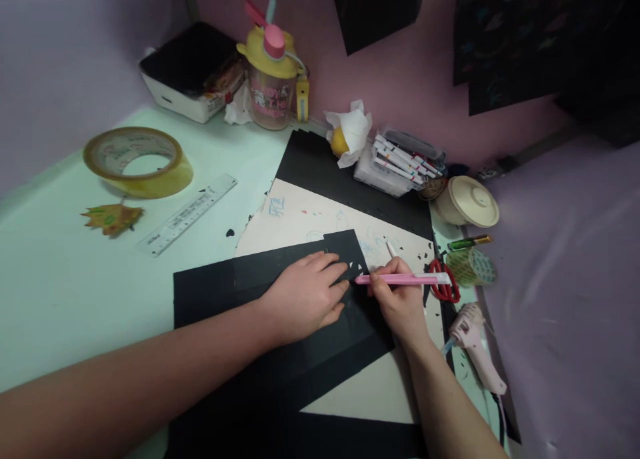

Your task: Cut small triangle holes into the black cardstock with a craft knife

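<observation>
Spread flat with its fingers apart, my left hand [310,293] presses down on a sheet of black paper [220,279]. My right hand [403,305] is closed around a slim pink craft knife [400,279], pen-shaped with a white end. Its tip points left and rests at or just above the black paper, close to my left fingertips. Small light triangular openings show in the paper beside the tip. Under the black paper lies a white sheet [295,205] with faint blue drawings. A white pen [391,248] lies partly behind my right hand.
Red scissors [453,287], a glue gun [473,345] and a green tape roll [470,265] lie at right. A clear ruler [193,215], a leaf [113,219] and a large tape roll [183,175] are left. A cup [273,92] and marker box [383,175] stand behind.
</observation>
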`<state>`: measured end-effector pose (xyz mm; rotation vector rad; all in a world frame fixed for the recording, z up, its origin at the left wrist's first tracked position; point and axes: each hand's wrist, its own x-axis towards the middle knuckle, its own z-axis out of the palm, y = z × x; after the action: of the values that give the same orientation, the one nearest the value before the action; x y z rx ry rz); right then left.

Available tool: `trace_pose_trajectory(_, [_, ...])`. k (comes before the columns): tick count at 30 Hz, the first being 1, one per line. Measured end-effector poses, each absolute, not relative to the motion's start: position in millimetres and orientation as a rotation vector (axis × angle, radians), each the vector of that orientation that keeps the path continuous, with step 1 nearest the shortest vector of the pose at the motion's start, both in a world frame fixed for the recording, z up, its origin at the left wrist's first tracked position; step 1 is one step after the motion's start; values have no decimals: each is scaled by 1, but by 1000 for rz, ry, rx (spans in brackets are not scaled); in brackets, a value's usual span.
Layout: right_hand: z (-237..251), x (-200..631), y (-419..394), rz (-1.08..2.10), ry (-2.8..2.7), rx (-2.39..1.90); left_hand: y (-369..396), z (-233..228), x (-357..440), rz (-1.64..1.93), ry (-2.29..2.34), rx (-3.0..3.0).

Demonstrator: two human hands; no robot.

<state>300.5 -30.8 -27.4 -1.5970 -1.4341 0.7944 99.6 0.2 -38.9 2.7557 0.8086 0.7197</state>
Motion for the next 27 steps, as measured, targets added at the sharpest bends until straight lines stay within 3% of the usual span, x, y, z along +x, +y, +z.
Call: trace_pose_trajectory(27, [-30, 301, -30, 790, -1428, -1573, 0, -38, 98, 693, 810, 2740])
